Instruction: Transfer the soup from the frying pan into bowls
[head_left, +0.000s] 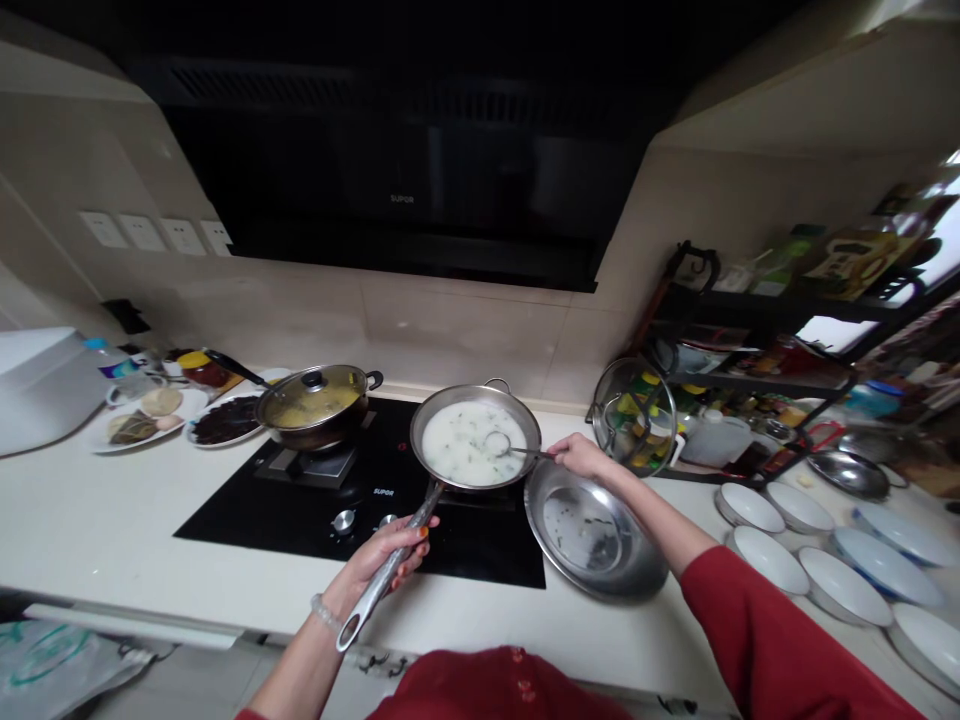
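A metal wok [534, 425] with a long silver handle sits on the right burner. White soup [456, 440] with green bits fills much of it. Around the handle, near its middle, the fingers of my left hand [390, 555] are closed. My right hand [581, 455] grips a ladle [498, 444] whose round bowl rests in the soup, its handle crossing the wok's right rim. Below that hand stands a wide metal basin [649, 570] with a little liquid and dark bits at its bottom.
On the left burner a lidded pan [319, 400] holds yellowish food. Plates of food [139, 425] stand farther left. A glass lid [636, 415] leans by the black rack [750, 380]. Several white bowls [769, 560] cover the right counter. The range hood [405, 150] hangs overhead.
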